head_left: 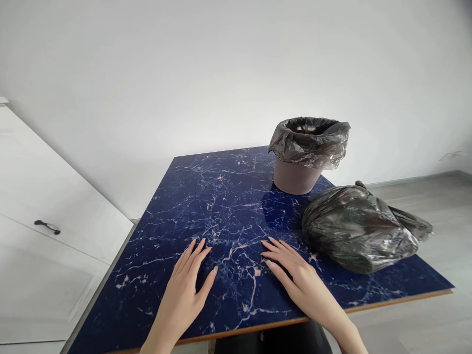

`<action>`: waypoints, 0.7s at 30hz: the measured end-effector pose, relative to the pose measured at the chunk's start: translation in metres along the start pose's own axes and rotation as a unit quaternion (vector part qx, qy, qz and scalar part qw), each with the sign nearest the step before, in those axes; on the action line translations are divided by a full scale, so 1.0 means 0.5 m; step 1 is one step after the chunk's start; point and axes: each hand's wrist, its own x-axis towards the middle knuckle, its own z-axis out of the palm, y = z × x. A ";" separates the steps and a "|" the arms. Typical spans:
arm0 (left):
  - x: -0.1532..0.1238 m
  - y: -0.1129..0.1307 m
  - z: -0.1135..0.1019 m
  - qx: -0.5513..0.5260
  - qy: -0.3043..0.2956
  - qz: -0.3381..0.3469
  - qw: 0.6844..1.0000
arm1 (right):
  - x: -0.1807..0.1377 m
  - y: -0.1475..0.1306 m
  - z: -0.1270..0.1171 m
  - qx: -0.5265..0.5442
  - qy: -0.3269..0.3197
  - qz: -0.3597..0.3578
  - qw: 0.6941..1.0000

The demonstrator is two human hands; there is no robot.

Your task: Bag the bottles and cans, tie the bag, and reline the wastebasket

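Note:
My left hand (188, 285) rests on the blue marble-patterned table (214, 196), fingers stretched out and nothing in it. To its right, my right hand (295, 275) also lies on the tabletop with the fingers extended, holding nothing. Just right of that hand sits a filled black garbage bag (359, 231), its top knotted, with something dark red and green showing dimly through the plastic. Behind the bag stands a brownish trash can (295, 176), upright near the far right edge. A dark bin liner (313, 147) lines it and folds over its rim.
A white cabinet (40, 187) with a black handle (47, 227) stands left of the table. White wall (184, 73) rises behind. Grey floor (438, 211) shows on the right, below the table's edge. My dark-clothed legs (273, 339) are under the near edge.

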 end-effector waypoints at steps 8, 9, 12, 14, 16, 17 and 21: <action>0.002 0.001 -0.002 -0.002 0.009 0.001 1.000 | 0.000 0.005 0.004 -0.013 -0.005 -0.005 1.000; 0.002 0.000 -0.002 -0.002 0.008 0.001 1.000 | -0.001 0.005 0.004 -0.013 -0.005 -0.005 1.000; 0.000 -0.001 -0.002 0.002 0.006 0.003 1.000 | -0.001 0.006 0.005 -0.014 -0.001 -0.010 1.000; 0.000 -0.002 0.000 0.003 0.006 0.004 1.000 | -0.002 0.007 0.004 -0.017 0.001 -0.013 1.000; 0.000 -0.003 0.002 0.002 0.008 0.004 1.000 | -0.002 0.008 0.004 -0.021 0.001 -0.014 1.000; 0.000 -0.004 0.003 0.001 0.010 0.005 1.000 | -0.002 0.008 0.004 -0.022 0.002 -0.014 1.000; 0.001 -0.006 0.004 0.003 0.016 0.011 1.000 | -0.003 0.002 0.005 -0.016 0.014 -0.014 1.000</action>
